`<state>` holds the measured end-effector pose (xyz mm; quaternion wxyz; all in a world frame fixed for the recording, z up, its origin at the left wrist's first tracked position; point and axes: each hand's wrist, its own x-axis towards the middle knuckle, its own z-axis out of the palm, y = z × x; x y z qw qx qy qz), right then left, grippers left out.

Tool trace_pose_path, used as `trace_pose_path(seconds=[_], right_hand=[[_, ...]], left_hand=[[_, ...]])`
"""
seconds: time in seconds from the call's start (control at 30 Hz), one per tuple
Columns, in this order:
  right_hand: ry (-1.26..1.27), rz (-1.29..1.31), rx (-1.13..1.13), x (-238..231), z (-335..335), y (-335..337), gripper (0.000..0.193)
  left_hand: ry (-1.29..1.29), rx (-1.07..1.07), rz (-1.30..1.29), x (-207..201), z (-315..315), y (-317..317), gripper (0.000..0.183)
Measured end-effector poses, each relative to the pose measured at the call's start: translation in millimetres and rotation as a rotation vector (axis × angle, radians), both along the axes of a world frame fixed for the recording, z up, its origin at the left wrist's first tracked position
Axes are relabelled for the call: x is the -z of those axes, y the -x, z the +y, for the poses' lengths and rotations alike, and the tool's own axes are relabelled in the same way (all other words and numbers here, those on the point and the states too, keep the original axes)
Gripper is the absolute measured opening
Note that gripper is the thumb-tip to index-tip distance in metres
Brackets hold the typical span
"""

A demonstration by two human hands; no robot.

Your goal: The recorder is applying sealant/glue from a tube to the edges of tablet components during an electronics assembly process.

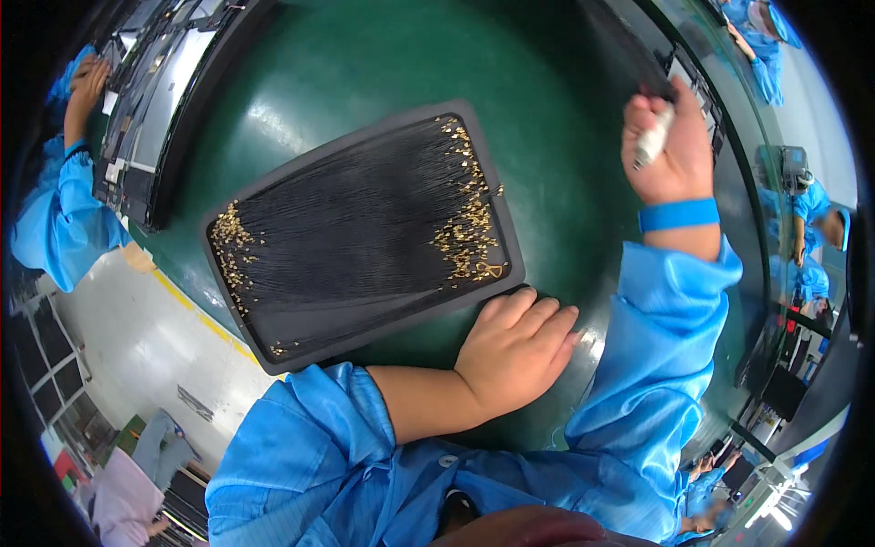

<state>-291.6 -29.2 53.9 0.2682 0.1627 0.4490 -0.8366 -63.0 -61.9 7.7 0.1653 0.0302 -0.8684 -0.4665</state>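
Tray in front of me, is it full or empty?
Mostly full: black wires with gold ends cover most of the tray. How deep, I cannot tell.

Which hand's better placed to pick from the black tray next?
Left, I'd say: the left hand lies palm down close beside the black tray, while the right hand is farther off, curled around a white piece.
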Motion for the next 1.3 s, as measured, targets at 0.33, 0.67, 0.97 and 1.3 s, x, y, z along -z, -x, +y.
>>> trace_pose_path(seconds=[0.33,0.67,0.97,1.3], right_hand=[[-0.062,-0.029,0.38,33,90,-24,0.027],[-0.106,-0.109,0.7,44,77,29,0.033],[0.048,-0.12,0.313,16,107,-60,0.033],[0.019,-0.229,-0.155,17,133,-287,0.053]], left_hand=[[0.039,0.044,-0.029,-6,1,3,0.02],[0.113,0.064,-0.083,-7,8,5,0.019],[-0.116,0.143,-0.165,-14,-2,3,0.015],[-1.31,0.379,-0.51,-26,13,-16,0.035]])
